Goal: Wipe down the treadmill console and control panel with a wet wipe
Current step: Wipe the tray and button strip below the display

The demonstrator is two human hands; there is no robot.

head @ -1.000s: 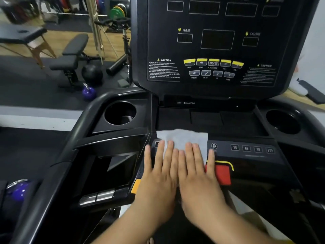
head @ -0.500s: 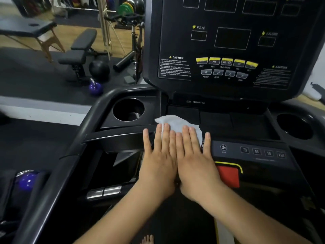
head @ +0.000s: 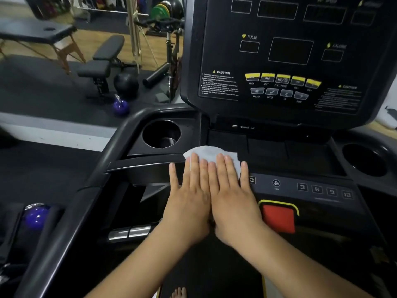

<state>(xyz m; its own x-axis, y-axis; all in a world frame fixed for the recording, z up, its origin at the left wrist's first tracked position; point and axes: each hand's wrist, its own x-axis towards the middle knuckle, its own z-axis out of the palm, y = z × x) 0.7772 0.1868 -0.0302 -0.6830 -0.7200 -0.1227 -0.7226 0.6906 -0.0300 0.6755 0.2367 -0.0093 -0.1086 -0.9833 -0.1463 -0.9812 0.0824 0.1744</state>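
Observation:
A white wet wipe (head: 209, 152) lies on the left end of the black control panel (head: 300, 188), at the edge of the tray below the console (head: 279, 57). My left hand (head: 189, 196) and my right hand (head: 232, 196) lie flat side by side with straight fingers pressing on the wipe. Most of the wipe is hidden under the fingers. The console stands upright behind, dark, with yellow and grey buttons (head: 281, 79). Number keys, a fan key (head: 276, 183) and a red stop button (head: 279, 218) sit right of my right hand.
Cup holders sit at the left (head: 161, 134) and right (head: 363, 160) of the tray. The left handrail (head: 103, 168) curves down beside my left hand. Beyond it are a weight bench (head: 101, 61), a black ball (head: 125, 83), a purple kettlebell (head: 121, 106) and a massage table (head: 36, 35).
Both hands slid the wipe leftward and away from me across the panel, uncovering the fan key and a number key. The wipe bunched from a flat rectangle into a rounded shape.

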